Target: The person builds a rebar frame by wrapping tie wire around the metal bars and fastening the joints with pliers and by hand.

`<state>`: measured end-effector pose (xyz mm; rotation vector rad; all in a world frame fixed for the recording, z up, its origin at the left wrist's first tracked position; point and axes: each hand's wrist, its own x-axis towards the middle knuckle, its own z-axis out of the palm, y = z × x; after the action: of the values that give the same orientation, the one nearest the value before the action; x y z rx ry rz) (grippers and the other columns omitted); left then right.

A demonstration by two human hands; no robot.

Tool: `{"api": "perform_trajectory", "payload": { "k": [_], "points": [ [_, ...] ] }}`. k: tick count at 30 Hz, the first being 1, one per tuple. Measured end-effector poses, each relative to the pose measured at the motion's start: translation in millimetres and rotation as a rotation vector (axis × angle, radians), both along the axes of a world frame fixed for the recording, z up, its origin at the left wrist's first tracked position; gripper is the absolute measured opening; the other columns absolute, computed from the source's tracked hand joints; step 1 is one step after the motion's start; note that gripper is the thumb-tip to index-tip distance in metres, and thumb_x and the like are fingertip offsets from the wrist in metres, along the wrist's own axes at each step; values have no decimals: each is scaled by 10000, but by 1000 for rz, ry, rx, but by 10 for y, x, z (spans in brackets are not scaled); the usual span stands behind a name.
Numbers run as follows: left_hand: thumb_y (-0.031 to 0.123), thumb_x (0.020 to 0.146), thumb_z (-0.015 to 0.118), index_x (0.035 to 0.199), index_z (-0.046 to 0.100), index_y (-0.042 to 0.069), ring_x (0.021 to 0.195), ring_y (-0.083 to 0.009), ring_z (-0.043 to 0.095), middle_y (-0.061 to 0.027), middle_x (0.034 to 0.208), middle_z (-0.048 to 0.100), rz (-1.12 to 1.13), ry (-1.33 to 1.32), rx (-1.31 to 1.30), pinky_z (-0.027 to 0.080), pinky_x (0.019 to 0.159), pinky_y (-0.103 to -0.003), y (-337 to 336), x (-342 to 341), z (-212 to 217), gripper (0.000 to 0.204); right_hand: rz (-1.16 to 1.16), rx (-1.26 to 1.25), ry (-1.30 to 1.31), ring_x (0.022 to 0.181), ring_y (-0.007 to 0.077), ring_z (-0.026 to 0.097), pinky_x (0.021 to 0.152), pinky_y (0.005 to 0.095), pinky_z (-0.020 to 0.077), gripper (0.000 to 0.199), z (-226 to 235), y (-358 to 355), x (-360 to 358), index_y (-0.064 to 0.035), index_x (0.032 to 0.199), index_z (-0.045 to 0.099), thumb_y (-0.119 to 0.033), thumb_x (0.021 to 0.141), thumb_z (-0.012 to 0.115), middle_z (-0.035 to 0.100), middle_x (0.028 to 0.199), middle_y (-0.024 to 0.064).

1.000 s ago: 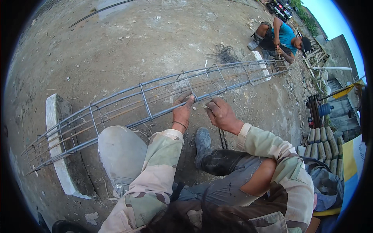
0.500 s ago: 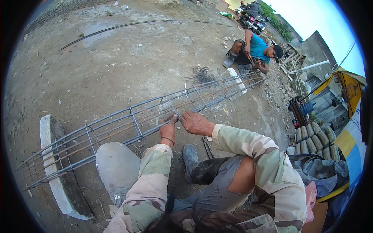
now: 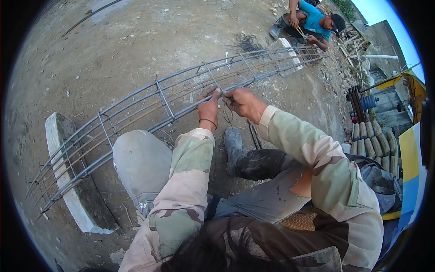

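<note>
A long rebar cage (image 3: 165,100) of blue-grey and rusty bars with square stirrups runs from lower left to upper right before me. My left hand (image 3: 209,111) is closed at the near bar, its thumb up against a stirrup joint. Just right of it, my right hand (image 3: 248,104) pinches thin tie wire (image 3: 228,119), whose bent end dangles beneath the fingers. The wire's other end is hidden between my fingertips.
White-faced blocks (image 3: 74,181) (image 3: 290,53) prop the cage near both ends. A co-worker (image 3: 310,20) in a blue shirt crouches at the far end, holding a pincer-like tool. Loose wire (image 3: 247,42) lies nearby. Stacked bags (image 3: 374,140) stand at right.
The view has tilted down, so the cage and co-worker sit higher in it. My right hand has drawn slightly away from my left, and the hanging wire now shows.
</note>
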<state>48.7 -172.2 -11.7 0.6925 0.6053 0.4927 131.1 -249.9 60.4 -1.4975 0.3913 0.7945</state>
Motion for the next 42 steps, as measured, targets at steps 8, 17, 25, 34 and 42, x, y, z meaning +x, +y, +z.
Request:
{"api": "perform_trajectory", "payload": {
  "k": [8, 17, 25, 34, 42],
  "points": [
    [555, 733, 816, 1331, 523, -16, 1196, -413, 600, -248, 1229, 652, 57, 783, 69, 465, 1018, -458, -449, 79, 160, 876, 1108, -495, -1332, 740, 261, 683, 667, 379, 522, 277, 674, -1232, 548, 45, 1131, 629, -44, 869, 652, 681, 836, 182],
    [369, 1006, 603, 1056, 704, 29, 812, -202, 696, -84, 892, 706, -235, -160, -524, 567, 759, -360, -306, 0, 182, 358, 857, -1234, -831, 942, 422, 675, 768, 507, 506, 401, -2520, -3739, 381, -6, 1070, 642, -294, 813, 752, 692, 990, 258],
    [309, 1058, 509, 1232, 666, 51, 506, -104, 428, 31, 585, 443, -340, 38, -88, 428, 499, -296, -233, -166, 252, 349, 837, -1262, -556, 900, 389, 687, 747, 498, 520, 395, -2248, -3285, 74, 11, 1071, 650, -271, 815, 753, 701, 952, 238],
    [261, 1078, 446, 1299, 590, -1, 645, -191, 599, -20, 633, 521, -288, 27, -228, 549, 725, -361, -313, -282, 378, 371, 816, -1233, -486, 852, 351, 700, 724, 488, 536, 388, -1755, -3047, -79, 30, 1073, 659, -245, 817, 754, 711, 910, 215],
    [261, 1086, 418, 1308, 585, 21, 780, -241, 688, -82, 760, 662, -301, 34, -157, 583, 818, -409, -377, -429, 453, 367, 823, -1218, -420, 810, 318, 712, 703, 480, 550, 382, -1458, -3115, -153, 47, 1074, 666, -222, 818, 754, 720, 873, 195]
  ]
}}
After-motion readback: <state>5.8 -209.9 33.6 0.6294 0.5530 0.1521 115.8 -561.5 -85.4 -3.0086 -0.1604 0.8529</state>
